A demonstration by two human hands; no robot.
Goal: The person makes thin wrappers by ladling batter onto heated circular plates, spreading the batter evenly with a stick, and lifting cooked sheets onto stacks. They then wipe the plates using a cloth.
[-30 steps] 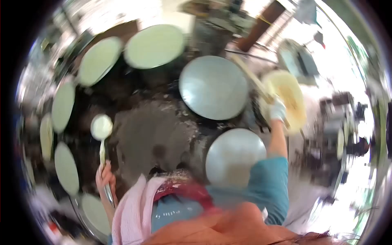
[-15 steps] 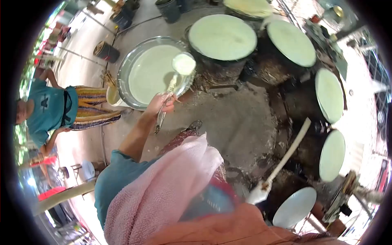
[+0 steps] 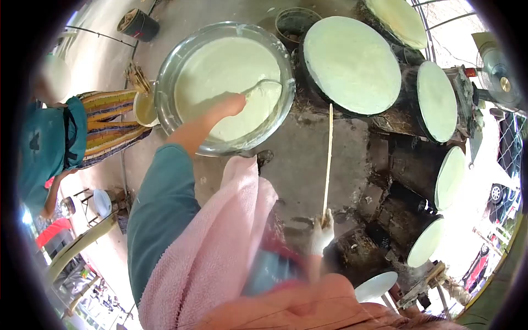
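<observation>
My left hand (image 3: pixel 230 105) is closed over a metal basin (image 3: pixel 165 82) of pale batter (image 3: pixel 214 71). The ladle (image 3: pixel 263 96) it holds is dipped at the basin's right side, its bowl mostly hidden in the batter. My right hand (image 3: pixel 322 234), in a white glove, grips a long thin wooden stick (image 3: pixel 329 165) low at the centre right. The stick points away from me, its far end near the edge of a round pan (image 3: pixel 352 63) coated with a pale layer.
More coated round pans (image 3: pixel 437 102) curve down the right side on dark stoves (image 3: pixel 412 159). A co-worker (image 3: pixel 49 143) in a teal shirt stands at left, beside a small bucket (image 3: pixel 145 109). A black bucket (image 3: pixel 138 25) is at upper left and a fan (image 3: pixel 500 74) at upper right.
My left hand has lowered the ladle from above the basin into the batter. The view has turned, and my right hand's stick now stands nearly upright in view, nearer the large coated pan.
</observation>
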